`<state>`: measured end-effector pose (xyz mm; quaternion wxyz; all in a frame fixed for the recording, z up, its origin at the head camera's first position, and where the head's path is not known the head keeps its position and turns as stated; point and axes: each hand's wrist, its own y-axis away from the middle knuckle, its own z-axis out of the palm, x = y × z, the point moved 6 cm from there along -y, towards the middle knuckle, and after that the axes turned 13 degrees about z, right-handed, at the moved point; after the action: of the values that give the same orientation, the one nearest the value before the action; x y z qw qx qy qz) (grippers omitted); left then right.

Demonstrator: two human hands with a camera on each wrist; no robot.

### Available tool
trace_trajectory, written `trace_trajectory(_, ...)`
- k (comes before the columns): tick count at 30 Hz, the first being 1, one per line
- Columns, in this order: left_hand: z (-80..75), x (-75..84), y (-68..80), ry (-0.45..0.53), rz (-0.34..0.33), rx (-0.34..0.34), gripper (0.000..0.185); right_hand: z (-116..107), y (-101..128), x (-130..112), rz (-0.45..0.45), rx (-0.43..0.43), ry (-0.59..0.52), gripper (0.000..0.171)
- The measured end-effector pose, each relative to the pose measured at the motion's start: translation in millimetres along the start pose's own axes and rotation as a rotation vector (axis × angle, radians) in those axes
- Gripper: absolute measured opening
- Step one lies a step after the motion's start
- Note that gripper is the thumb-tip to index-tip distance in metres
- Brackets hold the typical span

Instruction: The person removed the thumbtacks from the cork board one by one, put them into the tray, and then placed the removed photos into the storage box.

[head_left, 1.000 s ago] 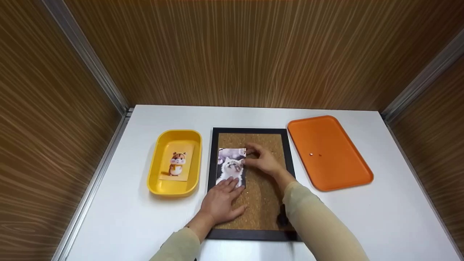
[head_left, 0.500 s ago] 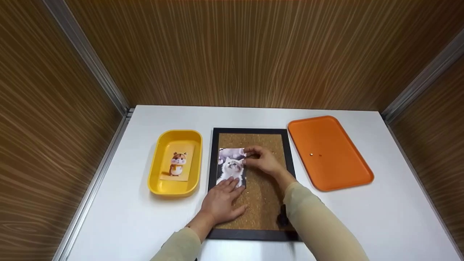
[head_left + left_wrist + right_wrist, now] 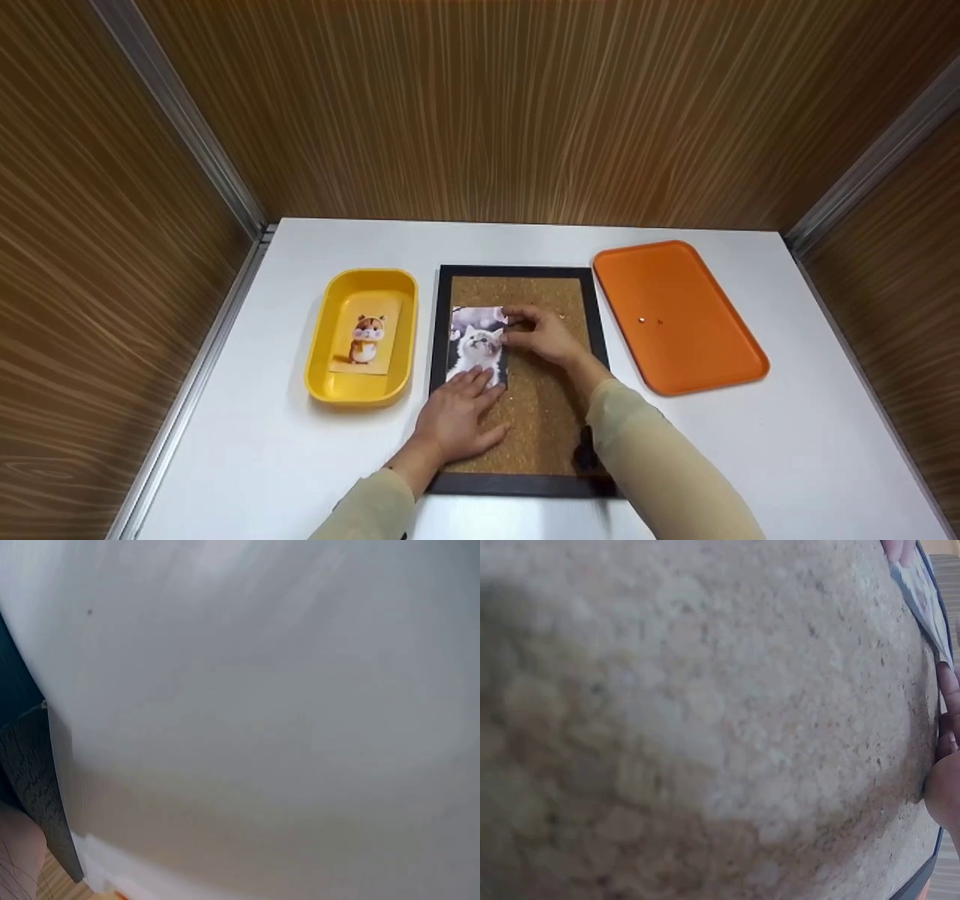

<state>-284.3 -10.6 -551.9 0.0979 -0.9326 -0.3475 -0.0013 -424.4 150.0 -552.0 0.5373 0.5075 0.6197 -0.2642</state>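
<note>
A kitten photo (image 3: 480,345) lies upright along the left side of a black-framed cork board (image 3: 540,442). My left hand (image 3: 459,420) rests flat with spread fingers over the photo's lower end, its thumb out on the cork. At the photo's upper right edge is my right hand (image 3: 546,336), its index fingertip at the top corner and its thumb lower on the same edge, the two apart. In the right wrist view the fingers (image 3: 949,686) meet the end of the photo (image 3: 926,600) low over the cork. The left wrist view shows mostly white tabletop.
Left of the board stands a yellow tray (image 3: 318,360) holding a hamster picture (image 3: 366,341). An orange tray (image 3: 697,330) on the right bears tiny pin-like pieces (image 3: 642,320). A small black object (image 3: 585,450) shows beside the right sleeve. Wood-grain panels (image 3: 480,112) enclose the white table (image 3: 247,450).
The right index finger has shifted slightly left and down at the photo's upper right corner. The left hand and the photo have stayed in place.
</note>
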Motion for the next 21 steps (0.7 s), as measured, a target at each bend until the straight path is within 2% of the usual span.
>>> trace_trajectory(9, 0.0, -0.9, 0.2, 0.005, -0.003, -0.004, 0.066, 2, 9, -2, -0.001, 0.001, -0.02, 0.053)
trace_trajectory(16, 0.4, -0.1, 0.8, -0.01, -0.003, 0.004, 0.064, 3, 15, -2, 0.004, 0.022, -0.102, 0.055)
trace_trajectory(21, -0.3, 0.5, 0.3, -0.012, 0.001, 0.018, 0.064, 5, 18, -5, -0.018, 0.035, -0.121, 0.054)
